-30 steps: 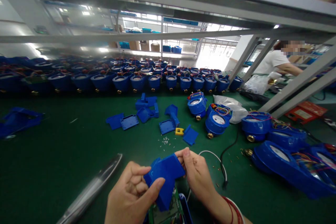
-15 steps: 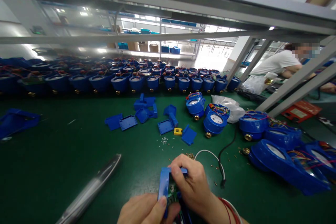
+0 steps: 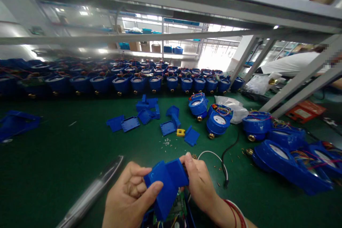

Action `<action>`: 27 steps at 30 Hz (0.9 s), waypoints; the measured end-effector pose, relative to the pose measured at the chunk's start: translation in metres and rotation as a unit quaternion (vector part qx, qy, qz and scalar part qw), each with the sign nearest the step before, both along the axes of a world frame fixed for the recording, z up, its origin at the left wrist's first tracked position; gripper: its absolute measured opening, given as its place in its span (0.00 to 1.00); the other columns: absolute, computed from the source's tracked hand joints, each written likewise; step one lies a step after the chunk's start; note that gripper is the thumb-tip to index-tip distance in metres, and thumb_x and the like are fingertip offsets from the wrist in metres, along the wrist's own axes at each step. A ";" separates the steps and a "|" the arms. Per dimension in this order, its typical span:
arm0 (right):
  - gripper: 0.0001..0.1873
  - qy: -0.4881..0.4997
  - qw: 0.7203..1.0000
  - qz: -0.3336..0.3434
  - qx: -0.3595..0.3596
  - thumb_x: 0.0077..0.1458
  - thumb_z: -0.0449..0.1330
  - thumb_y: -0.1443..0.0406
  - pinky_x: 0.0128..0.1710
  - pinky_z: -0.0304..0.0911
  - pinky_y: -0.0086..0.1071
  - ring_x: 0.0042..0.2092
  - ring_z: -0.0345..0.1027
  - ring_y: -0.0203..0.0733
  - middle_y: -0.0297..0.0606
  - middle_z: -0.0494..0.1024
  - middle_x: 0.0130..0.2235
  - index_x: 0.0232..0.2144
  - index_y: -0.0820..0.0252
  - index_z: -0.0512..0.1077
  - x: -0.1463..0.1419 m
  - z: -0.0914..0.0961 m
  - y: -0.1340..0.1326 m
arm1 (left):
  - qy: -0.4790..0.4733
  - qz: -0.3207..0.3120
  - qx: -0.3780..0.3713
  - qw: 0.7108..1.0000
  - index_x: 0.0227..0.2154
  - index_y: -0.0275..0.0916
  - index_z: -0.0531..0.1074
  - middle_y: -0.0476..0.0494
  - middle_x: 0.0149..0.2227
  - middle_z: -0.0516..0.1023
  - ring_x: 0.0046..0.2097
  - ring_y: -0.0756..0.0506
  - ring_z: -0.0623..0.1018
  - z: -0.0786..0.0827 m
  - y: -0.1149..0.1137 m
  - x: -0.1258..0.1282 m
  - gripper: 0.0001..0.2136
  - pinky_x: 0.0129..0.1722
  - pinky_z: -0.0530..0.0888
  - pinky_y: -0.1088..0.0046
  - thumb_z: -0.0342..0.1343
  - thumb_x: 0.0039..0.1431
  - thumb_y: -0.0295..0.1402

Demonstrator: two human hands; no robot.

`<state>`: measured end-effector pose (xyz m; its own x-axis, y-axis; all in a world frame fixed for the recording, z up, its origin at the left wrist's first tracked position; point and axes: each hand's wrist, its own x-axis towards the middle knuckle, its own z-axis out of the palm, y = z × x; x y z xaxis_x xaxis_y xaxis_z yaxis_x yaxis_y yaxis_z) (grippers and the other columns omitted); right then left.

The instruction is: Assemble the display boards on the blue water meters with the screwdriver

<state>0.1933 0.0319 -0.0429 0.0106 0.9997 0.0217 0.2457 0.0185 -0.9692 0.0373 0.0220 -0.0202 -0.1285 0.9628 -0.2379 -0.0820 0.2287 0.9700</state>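
Note:
Between my hands is a blue plastic cover [image 3: 167,185], angled in shape and tilted. My left hand [image 3: 130,194] pinches its left edge between thumb and fingers. At its right end, the thumb and fingers of my right hand [image 3: 199,180] grip the other edge. Below the cover, a green circuit board [image 3: 180,205] with wires shows inside a blue housing at the bottom of the view; the cover hides part of it. Small white screws [image 3: 167,142] and a yellow plastic piece [image 3: 181,132] lie ahead of my hands.
Several blue plastic parts [image 3: 130,124] lie mid-table. Blue water meters [image 3: 218,121] with wires stand at right and in rows [image 3: 139,84] behind. A clear plastic bag [image 3: 92,192] lies left; a grey cable [image 3: 213,155] curls right. A metal frame [image 3: 171,37] crosses above; a person [image 3: 291,62] sits beyond.
The blue cover has been lifted and turned, so its outer face shows and the circuit board beneath is exposed. My left hand has come up. The person at right has leaned.

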 end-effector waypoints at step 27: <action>0.11 -0.271 0.905 0.016 0.328 0.62 0.50 0.64 0.25 0.64 0.30 0.25 0.72 0.40 0.38 0.77 0.26 0.35 0.63 0.71 -0.006 0.003 -0.016 | 0.212 -0.051 0.109 0.970 0.34 0.41 0.77 0.45 0.38 0.80 0.42 0.42 0.76 -0.006 0.017 -0.010 0.19 0.41 0.70 0.71 0.43 0.61 0.45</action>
